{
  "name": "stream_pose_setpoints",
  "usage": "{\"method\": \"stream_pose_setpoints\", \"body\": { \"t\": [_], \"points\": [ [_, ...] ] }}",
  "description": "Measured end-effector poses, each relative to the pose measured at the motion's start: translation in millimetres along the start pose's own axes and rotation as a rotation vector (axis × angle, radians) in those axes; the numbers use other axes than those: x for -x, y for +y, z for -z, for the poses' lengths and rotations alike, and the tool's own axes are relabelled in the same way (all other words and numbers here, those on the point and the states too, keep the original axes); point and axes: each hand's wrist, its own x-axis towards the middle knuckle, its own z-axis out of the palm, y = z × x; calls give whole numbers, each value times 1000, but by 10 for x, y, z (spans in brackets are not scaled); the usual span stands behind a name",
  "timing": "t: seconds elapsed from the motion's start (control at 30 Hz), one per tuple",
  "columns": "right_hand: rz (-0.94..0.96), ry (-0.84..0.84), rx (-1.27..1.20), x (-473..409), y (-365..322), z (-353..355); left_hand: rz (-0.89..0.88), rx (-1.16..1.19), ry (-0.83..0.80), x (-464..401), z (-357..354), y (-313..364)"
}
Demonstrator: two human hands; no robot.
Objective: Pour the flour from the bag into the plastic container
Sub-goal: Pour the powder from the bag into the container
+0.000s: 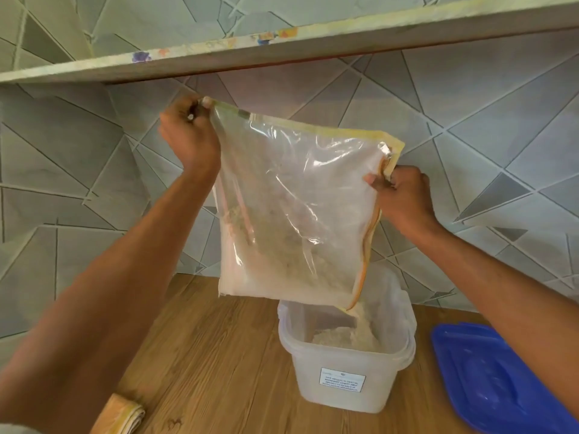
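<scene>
A clear plastic flour bag (297, 208) with yellow-orange edges hangs upended over the counter. My left hand (188, 136) grips its upper left corner. My right hand (404, 198) pinches its right edge. Pale flour lies in the bag's lower part, and a stream of flour (360, 314) falls from its bottom right corner. Below stands a translucent white plastic container (344, 383) with a small label on its front. A heap of flour (344, 335) shows inside it.
The blue lid (501, 380) lies on the wooden counter (219, 355) right of the container. A folded yellow cloth (120, 416) sits at the lower left. A shelf (282, 45) runs overhead, just above the bag. The tiled wall (470, 136) stands close behind.
</scene>
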Motion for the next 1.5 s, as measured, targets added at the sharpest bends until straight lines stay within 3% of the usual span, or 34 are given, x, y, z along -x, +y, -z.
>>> {"method": "stream_pose_setpoints", "body": {
  "t": [0.1, 0.23, 0.33, 0.47, 0.57, 0.7, 0.83, 0.93, 1.07, 1.17, 1.3, 1.5],
  "points": [
    [-5, -74, 29, -19, -20, 17, 11, 13, -1, 34, -23, 9],
    [-56, 22, -7, 10, 14, -37, 43, 7, 23, -78, 15, -44],
    [-23, -63, 44, 45, -43, -51, 2, 11, -20, -47, 1, -49],
    [-51, 34, 3, 13, -40, -50, 91, 37, 22, -147, 45, -84],
    [-31, -56, 15, 32, -99, -54, 47, 17, -33, -84, 73, -41],
    [-52, 30, -40, -34, -29, -14, 82, 9, -17, -156, 130, -60],
    [-31, -101, 40, 41, -150, -33, 9, 3, -95, -52, 91, 42],
    [-13, -29, 27, -2, -163, 26, 32, -6, -43, -95, 87, 22],
    [-57, -102, 21, 31, -106, 9, -2, -27, -91, -60, 93, 39],
    [-50, -19, -34, 38, -136, 26, 37, -13, -36, -95, 112, 14],
    [-80, -120, 55, 62, -175, -4, 7, -12, -82, -52, 91, 63],
    [-264, 80, -112, 29, 41, 21, 25, 41, -91, -46, 84, 61]
  ]
}}
